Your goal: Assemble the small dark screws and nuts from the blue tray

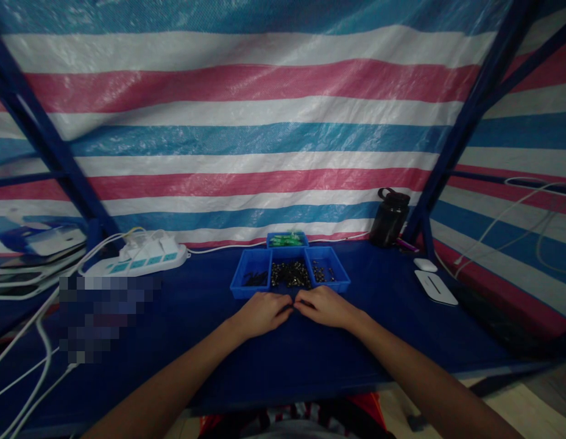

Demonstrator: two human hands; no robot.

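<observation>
My left hand (264, 314) and my right hand (326, 306) meet just in front of the blue bins, fingertips almost touching. Both have their fingers pinched together; whatever they hold is too small and dark to make out. Behind my left hand is a blue bin (237, 281) with thin dark pieces (256, 278). The middle holds a pile of small black and shiny metal parts (290, 273). A blue bin (341, 274) beyond my right hand has a few small metallic pieces (320, 272). Green items (287, 239) fill a small bin at the back.
A white power strip (148, 263) with plugs and cables stands left on the blue table (246, 372). Stacked devices (36, 268) lie farther left, near a blurred-out patch. At right are a black bottle (389, 217), a white case (425, 264) and a flat white device (435, 287).
</observation>
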